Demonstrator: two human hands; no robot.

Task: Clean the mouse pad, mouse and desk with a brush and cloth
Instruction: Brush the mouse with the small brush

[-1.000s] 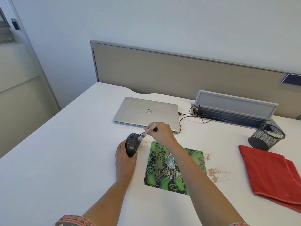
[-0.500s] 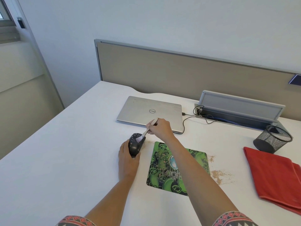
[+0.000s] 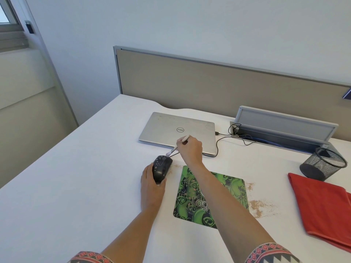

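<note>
I have my left hand (image 3: 152, 186) gripping the black mouse (image 3: 161, 167), my right hand (image 3: 190, 149) pinching the brush (image 3: 185, 138), bristles at its far end

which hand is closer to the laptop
Right. The right hand, holding the brush, is at the near edge of the laptop, overlapping it in this view. The left hand grips the mouse on the desk, nearer the person and clear of the laptop.

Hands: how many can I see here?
2. The left hand grips the mouse left of the mouse pad; the right hand holds the brush at the mouse's far end. None seems hidden.
</note>
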